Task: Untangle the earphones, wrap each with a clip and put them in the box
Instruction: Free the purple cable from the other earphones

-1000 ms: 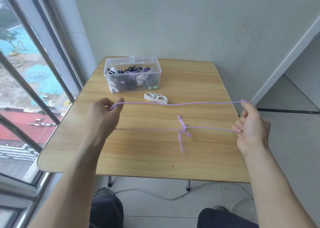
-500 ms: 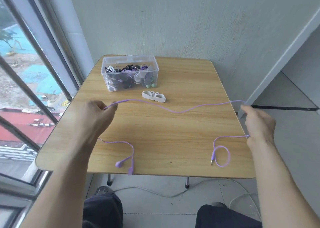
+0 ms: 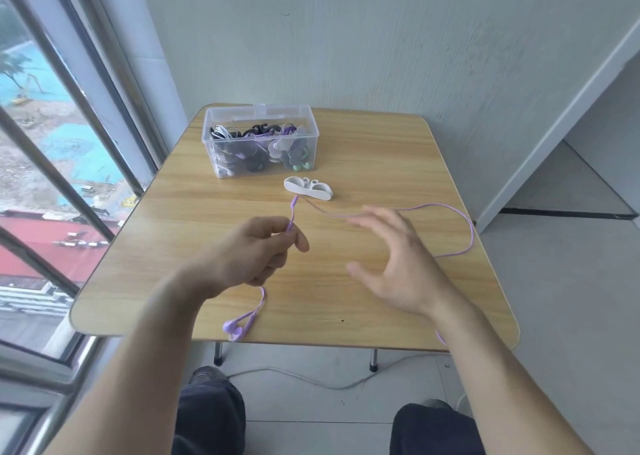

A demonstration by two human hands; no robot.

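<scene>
Cord (image 3: 464,219), stretched taut a second ago, now lies slack across mid-frame of the desk (image 3: 381,150), left hand (image 3: 252,254) pinching it, right hand (image 3: 398,267) spread and empty, so untangling looks done and wrapping onto the clip (image 3: 307,188) below the box (image 3: 259,143) seems next.

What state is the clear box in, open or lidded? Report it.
Open. The clear box shows no lid across its top, and the bundled earphones inside show past its rim.
</scene>
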